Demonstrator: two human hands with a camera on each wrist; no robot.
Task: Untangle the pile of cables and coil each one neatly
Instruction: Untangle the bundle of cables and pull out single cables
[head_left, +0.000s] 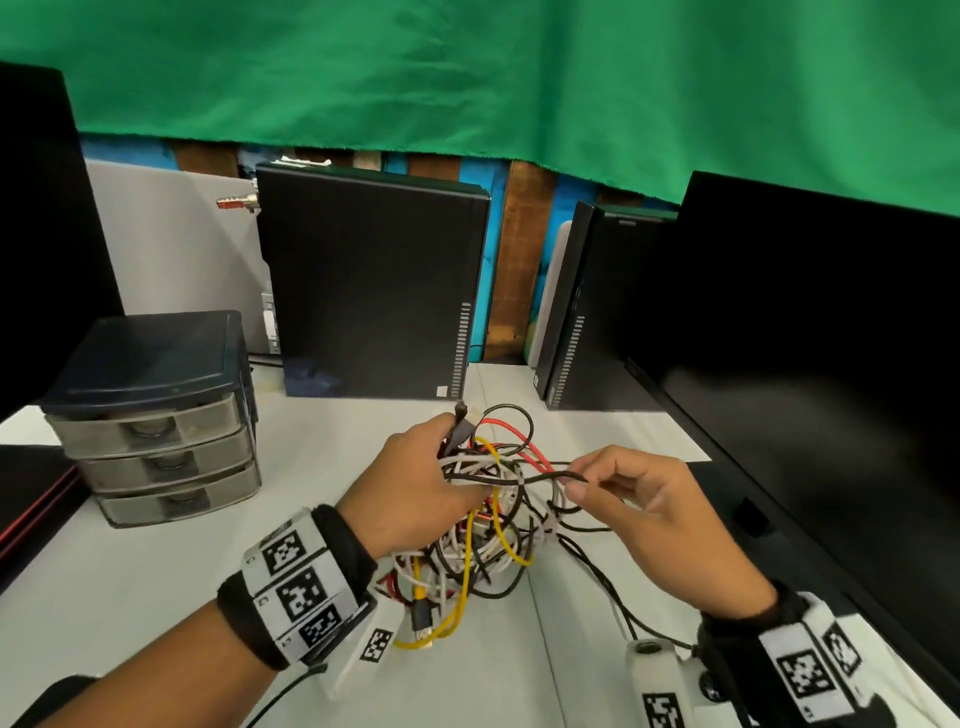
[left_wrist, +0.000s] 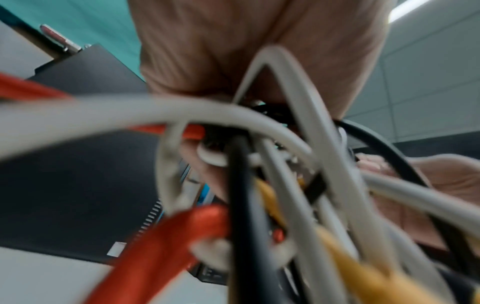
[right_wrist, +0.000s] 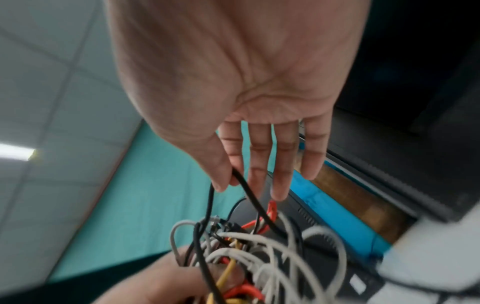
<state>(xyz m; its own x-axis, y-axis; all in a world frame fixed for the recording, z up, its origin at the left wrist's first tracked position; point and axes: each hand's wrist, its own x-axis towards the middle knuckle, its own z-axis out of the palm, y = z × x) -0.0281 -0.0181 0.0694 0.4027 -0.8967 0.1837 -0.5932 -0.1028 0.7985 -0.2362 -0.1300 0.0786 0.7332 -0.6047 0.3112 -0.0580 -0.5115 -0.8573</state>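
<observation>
A tangled pile of cables (head_left: 483, 525), white, black, red and yellow, hangs just above the white table (head_left: 156, 597). My left hand (head_left: 415, 483) grips the top of the bundle, fingers curled round it; close up the white cable (left_wrist: 182, 111), red cable (left_wrist: 161, 246) and yellow cable (left_wrist: 350, 257) fill the left wrist view. My right hand (head_left: 623, 493) pinches a loop of black cable (head_left: 550, 475) between thumb and forefinger, drawn rightwards out of the tangle. In the right wrist view the black cable (right_wrist: 249, 193) runs from the pinch down into the tangle (right_wrist: 246, 257). A yellow plug end (head_left: 421, 636) dangles lowest.
A dark-lidded three-drawer organiser (head_left: 156, 421) stands at the left. Two black computer cases (head_left: 374, 291) (head_left: 587, 312) stand behind the pile, a black monitor (head_left: 831, 338) at the right, a dark laptop edge (head_left: 31, 499) at far left. Green cloth hangs behind.
</observation>
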